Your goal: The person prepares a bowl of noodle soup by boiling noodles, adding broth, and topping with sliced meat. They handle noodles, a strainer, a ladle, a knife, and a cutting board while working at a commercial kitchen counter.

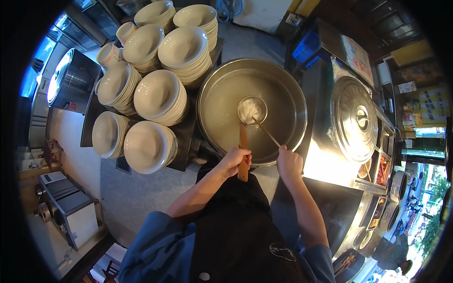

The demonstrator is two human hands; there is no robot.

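Note:
A large round metal pot (299,106) of cloudy liquid stands before me. My left hand (235,161) is closed on a flat wooden stick (243,141), whose far end reaches to the rim of a round strainer (265,106). My right hand (290,163) grips the strainer's thin handle (270,136) near the pot's right side. White food, possibly noodles (250,109), lies in the strainer over the middle of the pot. Whether the stick touches the strainer, I cannot tell.
Several stacks of pale bowls (152,93) crowd a dark table at left. On the right, a metal lid (354,118) rests on a counter beside food trays (383,169). Blue baskets (306,47) are beyond. A person (393,253) is at the lower right.

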